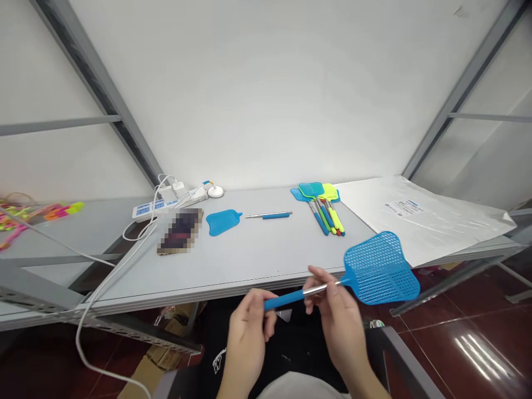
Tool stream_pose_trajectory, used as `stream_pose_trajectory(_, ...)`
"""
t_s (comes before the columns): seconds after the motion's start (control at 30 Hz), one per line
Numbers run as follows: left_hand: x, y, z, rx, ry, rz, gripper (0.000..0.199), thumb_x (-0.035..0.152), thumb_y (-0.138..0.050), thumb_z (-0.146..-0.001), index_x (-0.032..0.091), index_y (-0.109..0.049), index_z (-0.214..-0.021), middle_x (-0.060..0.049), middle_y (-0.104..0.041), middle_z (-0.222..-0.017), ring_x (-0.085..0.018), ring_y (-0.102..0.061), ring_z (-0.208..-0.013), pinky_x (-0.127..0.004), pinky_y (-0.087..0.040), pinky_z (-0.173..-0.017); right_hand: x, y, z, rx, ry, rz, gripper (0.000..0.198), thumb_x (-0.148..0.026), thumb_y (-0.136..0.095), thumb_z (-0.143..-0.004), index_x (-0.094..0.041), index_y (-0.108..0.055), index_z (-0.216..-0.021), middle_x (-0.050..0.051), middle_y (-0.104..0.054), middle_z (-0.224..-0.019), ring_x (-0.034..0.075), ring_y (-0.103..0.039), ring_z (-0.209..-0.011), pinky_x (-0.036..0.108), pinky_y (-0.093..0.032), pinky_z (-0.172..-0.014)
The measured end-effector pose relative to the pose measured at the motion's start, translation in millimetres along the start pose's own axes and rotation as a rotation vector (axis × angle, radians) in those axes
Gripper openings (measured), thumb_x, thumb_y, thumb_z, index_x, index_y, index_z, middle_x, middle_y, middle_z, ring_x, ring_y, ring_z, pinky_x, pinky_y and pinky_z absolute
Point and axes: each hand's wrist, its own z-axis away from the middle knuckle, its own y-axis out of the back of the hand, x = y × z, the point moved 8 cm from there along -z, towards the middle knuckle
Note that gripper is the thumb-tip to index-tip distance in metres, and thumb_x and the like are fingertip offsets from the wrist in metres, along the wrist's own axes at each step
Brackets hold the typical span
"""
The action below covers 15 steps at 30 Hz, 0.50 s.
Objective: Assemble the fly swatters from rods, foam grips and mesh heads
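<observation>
I hold a blue fly swatter (380,267) in front of me, below the table's front edge. My left hand (248,332) grips its blue handle end. My right hand (332,310) pinches the metal shaft close to the mesh head. On the grey table (249,260) lie a loose blue swatter head (223,221) and, to its right, a separate metal rod with a blue handle (270,215), apart from each other. A small pile of assembled swatters (322,205) in blue, teal and yellow lies further right.
A blurred phone (180,231) lies left of the loose head. A white power strip (160,206) with chargers and cables sits at the back left. White plastic-wrapped sheets (419,219) cover the table's right end. Colourful parts (25,216) lie on the far-left shelf.
</observation>
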Motion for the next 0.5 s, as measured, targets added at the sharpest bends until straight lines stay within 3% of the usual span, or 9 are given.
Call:
stream_pose_trajectory(0.07,-1,-20,5,-0.219,0.008,-0.108,0.044,0.056,-0.046,-0.092,0.016,-0.060,-0.078,0.004,-0.042,-0.049,-0.010,-0.036,-0.047,-0.022,-0.028,-0.047,8,-10,7,-0.078,0.000,0.034,0.032,-0.044,-0.050,-0.094,-0.025,-0.063,-0.116,0.004,-0.062,-0.089,0.014,-0.055,-0.069,0.029,-0.048,-0.064)
stream_pose_trajectory(0.13,1,-35,13,-0.358,-0.002,-0.192,0.040,0.051,-0.047,-0.094,0.017,-0.060,-0.077,0.001,-0.047,-0.055,-0.011,-0.039,-0.051,-0.023,-0.029,-0.050,10,-19,16,-0.141,0.048,0.066,0.029,-0.042,-0.051,-0.094,-0.027,-0.060,-0.117,0.005,-0.062,-0.098,0.016,-0.058,-0.081,0.030,-0.049,-0.071)
stream_pose_trajectory(0.2,9,-42,20,-0.405,-0.039,-0.245,0.036,0.047,-0.046,-0.095,0.018,-0.063,-0.082,-0.002,-0.055,-0.064,-0.014,-0.045,-0.058,-0.024,-0.034,-0.055,5,-27,24,-0.187,0.128,0.091,0.025,-0.039,-0.050,-0.095,-0.027,-0.059,-0.116,0.006,-0.062,-0.105,0.019,-0.059,-0.093,0.034,-0.049,-0.080)
stream_pose_trajectory(0.27,20,-45,25,-0.420,-0.098,-0.284,0.032,0.044,-0.047,-0.095,0.019,-0.067,-0.091,-0.005,-0.062,-0.074,-0.017,-0.052,-0.067,-0.026,-0.039,-0.062,-8,-32,31,-0.209,0.232,0.070,0.020,-0.035,-0.045,-0.097,-0.028,-0.059,-0.109,0.006,-0.064,-0.098,0.022,-0.059,-0.097,0.038,-0.048,-0.084)
stream_pose_trajectory(0.33,29,-46,27,-0.449,-0.152,-0.324,0.027,0.043,-0.053,-0.092,0.021,-0.069,-0.098,-0.006,-0.065,-0.082,-0.019,-0.056,-0.072,-0.028,-0.042,-0.066,-23,-29,35,-0.163,0.333,0.000,0.020,-0.032,-0.037,-0.100,-0.029,-0.057,-0.103,0.003,-0.064,-0.080,0.021,-0.061,-0.088,0.040,-0.048,-0.078)
stream_pose_trajectory(0.4,33,-44,25,-0.454,-0.181,-0.378,0.025,0.041,-0.056,-0.090,0.022,-0.069,-0.100,-0.006,-0.066,-0.086,-0.020,-0.058,-0.075,-0.028,-0.043,-0.069,-40,-18,37,-0.029,0.445,-0.077,0.018,-0.030,-0.035,-0.101,-0.030,-0.053,-0.100,-0.002,-0.056,-0.063,0.018,-0.058,-0.069,0.036,-0.047,-0.069)
stream_pose_trajectory(0.5,35,-28,14,-0.346,-0.205,-0.449,0.024,0.039,-0.052,-0.093,0.023,-0.068,-0.101,-0.006,-0.067,-0.092,-0.020,-0.060,-0.082,-0.029,-0.045,-0.074,-50,2,34,0.166,0.511,-0.050,0.008,-0.030,-0.043,-0.099,-0.030,-0.050,-0.097,-0.007,-0.041,-0.056,0.012,-0.043,-0.050,0.028,-0.042,-0.057)
